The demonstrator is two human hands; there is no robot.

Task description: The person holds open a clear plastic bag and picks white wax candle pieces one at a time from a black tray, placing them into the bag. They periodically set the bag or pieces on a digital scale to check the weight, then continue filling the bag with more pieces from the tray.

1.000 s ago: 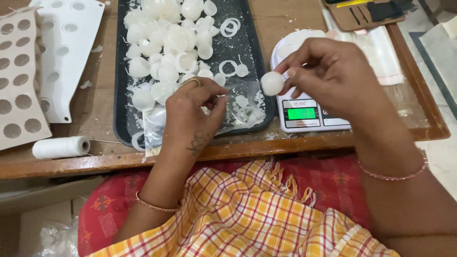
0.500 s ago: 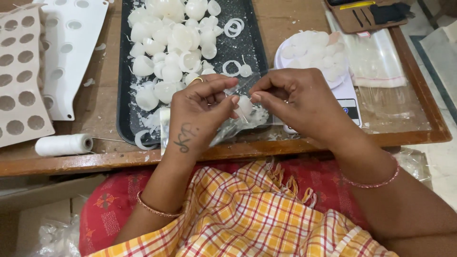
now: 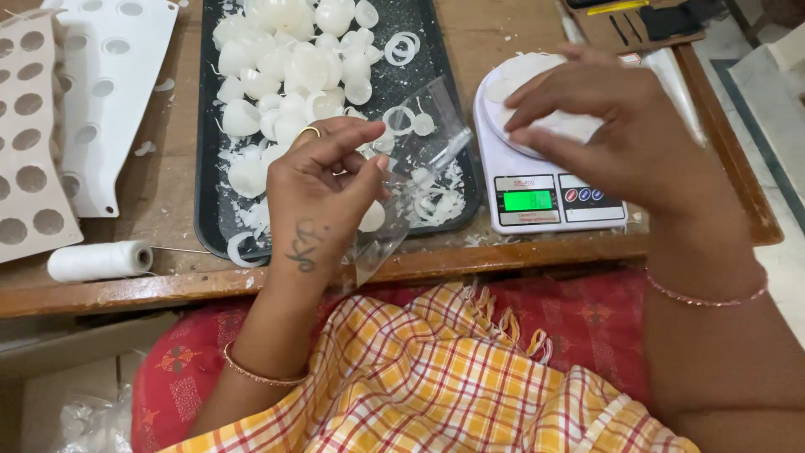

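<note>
Your left hand [image 3: 323,189] is curled, thumb and fingertips pinched together. Your right hand [image 3: 608,126] reaches forward, palm down, fingers bent.

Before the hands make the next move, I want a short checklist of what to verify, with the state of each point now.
1. Left hand grips the clear plastic bag: ok, it is pinched over the black tray.
2. Bag mouth open: cannot tell, the plastic is clear and crumpled.
3. Right hand reaches the white pieces on the scale: ok, fingers rest on the pile.
4. Scale switched on: ok, its green display is lit.
5. White piece already in the bag: ok, one round piece shows by the left thumb.
6. Thread spool out of the way: ok, it lies at the far left.
</note>
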